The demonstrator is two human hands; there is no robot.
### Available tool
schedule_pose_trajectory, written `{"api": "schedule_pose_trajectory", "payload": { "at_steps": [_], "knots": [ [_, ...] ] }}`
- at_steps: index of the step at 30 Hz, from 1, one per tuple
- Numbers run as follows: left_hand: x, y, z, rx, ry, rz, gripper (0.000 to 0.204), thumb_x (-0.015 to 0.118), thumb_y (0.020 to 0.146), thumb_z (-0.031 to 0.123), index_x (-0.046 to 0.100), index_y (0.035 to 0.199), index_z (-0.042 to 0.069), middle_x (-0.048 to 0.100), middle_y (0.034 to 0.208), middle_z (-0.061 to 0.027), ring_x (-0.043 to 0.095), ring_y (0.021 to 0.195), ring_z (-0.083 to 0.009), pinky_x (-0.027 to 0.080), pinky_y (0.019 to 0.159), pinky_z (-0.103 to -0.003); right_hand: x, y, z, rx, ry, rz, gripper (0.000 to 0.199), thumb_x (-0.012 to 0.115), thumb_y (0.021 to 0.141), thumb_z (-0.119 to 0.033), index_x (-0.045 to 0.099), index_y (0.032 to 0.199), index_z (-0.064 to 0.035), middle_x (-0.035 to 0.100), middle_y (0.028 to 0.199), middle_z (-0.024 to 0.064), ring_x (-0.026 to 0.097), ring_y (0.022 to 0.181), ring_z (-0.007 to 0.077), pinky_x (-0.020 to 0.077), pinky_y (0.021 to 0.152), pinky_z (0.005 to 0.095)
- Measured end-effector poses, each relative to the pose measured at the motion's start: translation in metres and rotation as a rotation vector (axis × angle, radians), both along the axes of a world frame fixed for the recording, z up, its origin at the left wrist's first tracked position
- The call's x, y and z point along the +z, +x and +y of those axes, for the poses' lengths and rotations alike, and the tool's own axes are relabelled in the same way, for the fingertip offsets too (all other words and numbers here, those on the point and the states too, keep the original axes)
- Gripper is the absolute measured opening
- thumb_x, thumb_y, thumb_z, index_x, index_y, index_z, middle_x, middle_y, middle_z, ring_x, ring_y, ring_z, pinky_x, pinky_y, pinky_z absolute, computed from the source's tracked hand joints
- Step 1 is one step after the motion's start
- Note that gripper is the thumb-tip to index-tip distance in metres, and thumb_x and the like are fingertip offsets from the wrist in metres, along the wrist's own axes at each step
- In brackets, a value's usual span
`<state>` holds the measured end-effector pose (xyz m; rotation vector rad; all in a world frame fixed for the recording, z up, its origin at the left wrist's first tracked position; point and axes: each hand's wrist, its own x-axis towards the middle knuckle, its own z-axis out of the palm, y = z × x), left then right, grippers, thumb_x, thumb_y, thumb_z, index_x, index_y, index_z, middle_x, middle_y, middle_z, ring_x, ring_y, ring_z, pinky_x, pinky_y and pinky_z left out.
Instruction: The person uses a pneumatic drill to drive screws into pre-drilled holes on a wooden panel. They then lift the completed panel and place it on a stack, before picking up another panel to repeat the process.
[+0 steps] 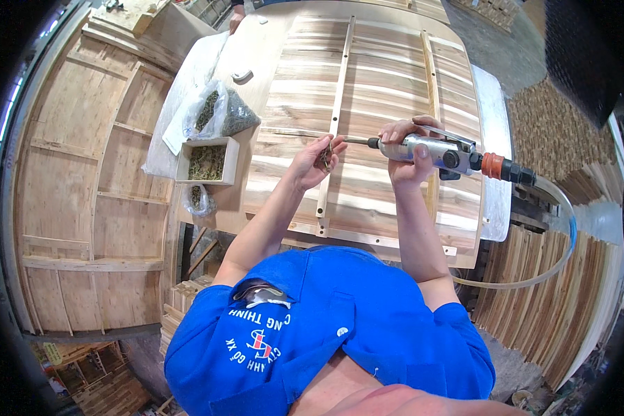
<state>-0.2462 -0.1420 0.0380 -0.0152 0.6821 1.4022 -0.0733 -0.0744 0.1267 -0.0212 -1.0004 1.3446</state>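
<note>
The left hand hides the small screws it cups.

A small wooden box of what look like screws sits on the desk, beside clear plastic bags; wooden frames lean at left.

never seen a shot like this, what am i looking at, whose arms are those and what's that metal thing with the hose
There is one picture, taken by a wide fisheye camera worn on a person's head and looking down, so straight edges bend and their blue shirt fills the bottom. Both arms are that person's own. The right hand is closed in a grip around a metal air-powered screwdriver, fed by a clear hose. The left hand holds what look like small screws at the tool's tip. Under the hands lies a slatted wooden panel with thin wooden strips across it. To the left stand a wooden box of screws and plastic bags of more.
</note>
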Motion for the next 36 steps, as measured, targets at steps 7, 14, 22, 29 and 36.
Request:
{"api": "schedule_pose_trajectory", "payload": {
  "at_steps": [7, 14, 22, 29, 36],
  "knots": [
    [-0.034, -0.004, -0.004, 0.043, -0.144, -0.240, 0.016, 0.054, 0.091, 0.018, 0.056, 0.097, 0.003, 0.059, 0.092, -0.0077, 0.053, 0.071, -0.0125, 0.038, 0.050, -0.019, -0.010, -0.009, -0.003, -0.045, -0.126, -0.105, 0.046, 0.058, 0.077, -0.034, 0.041, 0.108, -0.0056, 0.050, 0.066, 0.0093, 0.052, 0.064, 0.0204, 0.0453, 0.064, 0.0387],
    [-0.034, 0.003, 0.003, 0.002, -0.103, -0.378, 0.010, 0.056, 0.090, 0.014, 0.054, 0.092, 0.004, 0.054, 0.081, -0.0051, 0.050, 0.066, -0.0108, 0.043, 0.052, -0.020, -0.007, -0.011, 0.000, -0.100, -0.103, -0.112, 0.046, 0.058, 0.078, -0.035, 0.041, 0.109, -0.0052, 0.051, 0.066, 0.0089, 0.052, 0.063, 0.0199, 0.0454, 0.064, 0.0392],
    [-0.011, 0.006, 0.004, -0.042, 0.123, 0.056, 0.022, 0.049, 0.091, 0.010, 0.050, 0.112, 0.001, 0.059, 0.091, -0.0086, 0.058, 0.078, -0.0128, 0.050, 0.061, -0.021, -0.002, -0.016, 0.004, -0.070, -0.107, -0.091, 0.045, 0.060, 0.077, -0.034, 0.042, 0.107, -0.0057, 0.050, 0.066, 0.0086, 0.052, 0.064, 0.0194, 0.0449, 0.064, 0.0383],
    [0.010, 0.004, 0.005, -0.199, 0.056, 0.286, 0.021, 0.049, 0.092, 0.016, 0.055, 0.108, 0.003, 0.062, 0.093, -0.0079, 0.059, 0.081, -0.0116, 0.048, 0.061, -0.020, -0.006, -0.015, 0.008, -0.080, -0.108, -0.105, 0.046, 0.060, 0.077, -0.034, 0.042, 0.107, -0.0054, 0.050, 0.066, 0.0090, 0.052, 0.064, 0.0197, 0.0447, 0.064, 0.0385],
    [-0.007, -0.011, 0.010, -0.162, 0.161, 0.226, 0.013, 0.054, 0.090, 0.013, 0.059, 0.095, 0.002, 0.054, 0.076, -0.0018, 0.048, 0.064, -0.0095, 0.039, 0.052, -0.021, 0.005, -0.008, 0.008, -0.061, -0.044, -0.051, 0.047, 0.059, 0.078, -0.038, 0.041, 0.108, -0.0061, 0.050, 0.067, 0.0090, 0.052, 0.064, 0.0196, 0.0453, 0.064, 0.0386]
  ]
}}
